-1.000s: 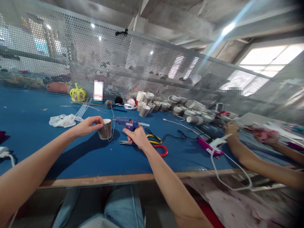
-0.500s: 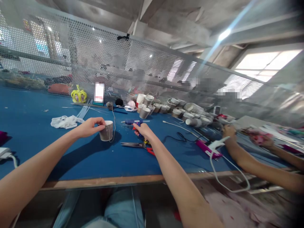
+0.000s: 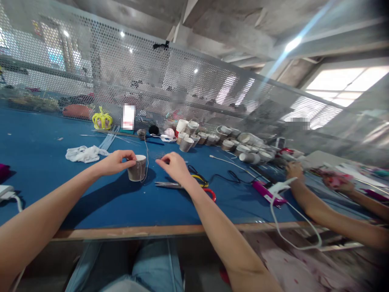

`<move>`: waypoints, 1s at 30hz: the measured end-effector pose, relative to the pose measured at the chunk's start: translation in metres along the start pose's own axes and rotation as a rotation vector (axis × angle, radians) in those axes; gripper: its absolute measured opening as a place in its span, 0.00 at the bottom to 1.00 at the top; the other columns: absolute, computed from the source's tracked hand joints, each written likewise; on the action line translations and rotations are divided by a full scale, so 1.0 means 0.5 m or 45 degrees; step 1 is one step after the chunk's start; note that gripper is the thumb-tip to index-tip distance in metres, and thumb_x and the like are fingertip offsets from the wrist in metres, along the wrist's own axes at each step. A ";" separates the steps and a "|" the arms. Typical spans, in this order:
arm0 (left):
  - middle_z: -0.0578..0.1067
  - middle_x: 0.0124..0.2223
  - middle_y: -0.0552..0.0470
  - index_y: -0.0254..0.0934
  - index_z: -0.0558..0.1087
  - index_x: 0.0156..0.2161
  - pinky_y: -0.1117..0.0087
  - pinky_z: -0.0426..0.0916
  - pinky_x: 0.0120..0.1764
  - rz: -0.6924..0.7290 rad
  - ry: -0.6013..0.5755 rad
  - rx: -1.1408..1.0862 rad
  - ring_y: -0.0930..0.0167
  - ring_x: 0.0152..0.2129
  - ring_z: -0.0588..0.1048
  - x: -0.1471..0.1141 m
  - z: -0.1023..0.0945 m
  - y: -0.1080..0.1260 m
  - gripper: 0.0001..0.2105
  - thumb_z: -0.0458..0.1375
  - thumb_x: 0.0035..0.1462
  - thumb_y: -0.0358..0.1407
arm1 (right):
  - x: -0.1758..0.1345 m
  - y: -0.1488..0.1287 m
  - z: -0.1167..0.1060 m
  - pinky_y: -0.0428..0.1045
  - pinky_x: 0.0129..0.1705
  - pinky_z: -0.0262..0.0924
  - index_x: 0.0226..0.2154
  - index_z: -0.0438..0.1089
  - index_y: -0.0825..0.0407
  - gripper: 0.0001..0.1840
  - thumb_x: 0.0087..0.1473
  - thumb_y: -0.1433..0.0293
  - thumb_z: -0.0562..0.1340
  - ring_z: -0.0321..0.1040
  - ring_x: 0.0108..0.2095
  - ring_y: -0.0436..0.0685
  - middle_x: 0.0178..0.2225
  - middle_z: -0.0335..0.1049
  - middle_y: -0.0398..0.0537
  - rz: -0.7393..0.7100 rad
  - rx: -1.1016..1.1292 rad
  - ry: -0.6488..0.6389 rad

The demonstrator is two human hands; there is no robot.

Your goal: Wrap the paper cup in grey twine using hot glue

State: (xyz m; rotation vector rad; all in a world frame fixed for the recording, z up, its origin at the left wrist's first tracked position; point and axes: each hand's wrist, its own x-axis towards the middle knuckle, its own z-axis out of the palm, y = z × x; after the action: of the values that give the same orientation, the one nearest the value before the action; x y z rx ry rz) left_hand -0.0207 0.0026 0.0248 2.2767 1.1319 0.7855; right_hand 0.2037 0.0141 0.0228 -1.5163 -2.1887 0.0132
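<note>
My left hand (image 3: 120, 162) is closed on the rim of a small grey cup (image 3: 136, 172), thumb and fingers pinching its left side. The cup stands upright on the blue table. Grey yarn (image 3: 147, 162) runs along its right side and up towards a small grey yarn ball (image 3: 141, 133). Right of the cup, apart from it, my right hand (image 3: 174, 167) has its fingers curled and thumb and forefinger together; whatever they hold, if anything, is too small or hidden. Scissors (image 3: 170, 185) with red and yellow handles lie partly under my right wrist. No blue glue gun shows now.
Several grey cups (image 3: 186, 142) stand and lie along the back. White cloth (image 3: 83, 154) lies at left, a yellow crown-like piece (image 3: 102, 118) behind it. At right are a purple power strip (image 3: 267, 192) with white cable and a co-worker's arms (image 3: 316, 207).
My right hand has let go of the blue glue gun and moved slightly left towards the cup, fingers pinched. The gun is out of sight. My left hand stays on the cup.
</note>
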 end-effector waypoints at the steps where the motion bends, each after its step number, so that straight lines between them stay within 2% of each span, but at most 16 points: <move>1: 0.72 0.31 0.51 0.34 0.68 0.32 0.71 0.62 0.34 0.003 0.000 -0.001 0.72 0.29 0.69 -0.001 0.000 0.002 0.10 0.48 0.50 0.37 | -0.006 -0.022 0.003 0.47 0.35 0.54 0.25 0.69 0.54 0.18 0.46 0.55 0.57 0.62 0.32 0.52 0.28 0.66 0.49 -0.113 0.115 -0.025; 3: 0.72 0.31 0.51 0.34 0.68 0.32 0.71 0.63 0.34 0.006 0.000 0.004 0.71 0.29 0.69 -0.001 -0.001 0.004 0.10 0.48 0.50 0.37 | -0.016 -0.063 0.016 0.46 0.29 0.53 0.23 0.67 0.53 0.18 0.43 0.54 0.58 0.61 0.27 0.50 0.26 0.66 0.47 -0.197 0.244 -0.073; 4: 0.72 0.31 0.51 0.34 0.68 0.32 0.71 0.63 0.34 0.006 -0.002 0.005 0.71 0.29 0.69 -0.001 -0.001 0.004 0.10 0.48 0.50 0.37 | -0.020 -0.079 0.023 0.45 0.27 0.51 0.22 0.67 0.53 0.17 0.41 0.55 0.60 0.60 0.25 0.50 0.26 0.65 0.47 -0.173 0.250 -0.069; 7: 0.73 0.31 0.51 0.34 0.68 0.32 0.71 0.63 0.35 0.003 -0.009 -0.011 0.71 0.30 0.69 -0.001 -0.001 0.001 0.10 0.48 0.50 0.37 | -0.026 -0.106 0.039 0.45 0.26 0.50 0.19 0.64 0.54 0.11 0.43 0.64 0.61 0.59 0.24 0.49 0.24 0.64 0.46 -0.106 0.285 -0.031; 10: 0.73 0.33 0.50 0.34 0.68 0.33 0.70 0.63 0.35 -0.001 -0.022 -0.023 0.71 0.30 0.69 0.000 -0.001 -0.002 0.10 0.48 0.50 0.37 | -0.028 -0.100 0.038 0.44 0.26 0.51 0.19 0.61 0.54 0.07 0.44 0.71 0.59 0.58 0.23 0.47 0.21 0.63 0.43 -0.075 0.480 -0.027; 14: 0.73 0.34 0.50 0.34 0.68 0.32 0.70 0.63 0.37 0.008 -0.047 -0.017 0.71 0.31 0.69 -0.001 -0.002 -0.003 0.09 0.48 0.50 0.36 | -0.027 -0.076 0.019 0.42 0.18 0.50 0.23 0.57 0.53 0.06 0.46 0.69 0.55 0.56 0.15 0.44 0.17 0.61 0.38 0.098 0.929 -0.225; 16: 0.73 0.34 0.50 0.34 0.67 0.32 0.70 0.62 0.37 0.021 -0.063 -0.022 0.71 0.32 0.69 -0.002 -0.002 -0.002 0.09 0.48 0.51 0.37 | -0.024 -0.064 0.010 0.41 0.15 0.49 0.25 0.56 0.52 0.06 0.47 0.67 0.54 0.54 0.13 0.44 0.16 0.60 0.36 0.141 1.051 -0.302; 22: 0.73 0.36 0.49 0.35 0.67 0.31 0.69 0.62 0.39 0.051 -0.108 -0.030 0.70 0.33 0.69 -0.004 -0.005 0.006 0.09 0.48 0.51 0.38 | -0.011 -0.041 0.007 0.42 0.21 0.50 0.22 0.61 0.54 0.08 0.44 0.66 0.57 0.52 0.18 0.44 0.16 0.56 0.36 0.012 0.904 -0.136; 30: 0.73 0.37 0.50 0.35 0.67 0.32 0.71 0.61 0.39 0.032 -0.177 -0.019 0.70 0.34 0.69 -0.004 -0.011 0.007 0.10 0.48 0.51 0.39 | 0.003 -0.036 0.035 0.42 0.22 0.48 0.26 0.62 0.54 0.06 0.45 0.67 0.56 0.51 0.18 0.45 0.17 0.55 0.36 -0.061 0.876 -0.080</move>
State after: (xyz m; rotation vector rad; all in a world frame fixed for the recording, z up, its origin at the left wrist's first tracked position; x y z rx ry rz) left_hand -0.0234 -0.0002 0.0303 2.2983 1.0324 0.6323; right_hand 0.1810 0.0128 0.0126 -1.0740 -1.9611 0.7269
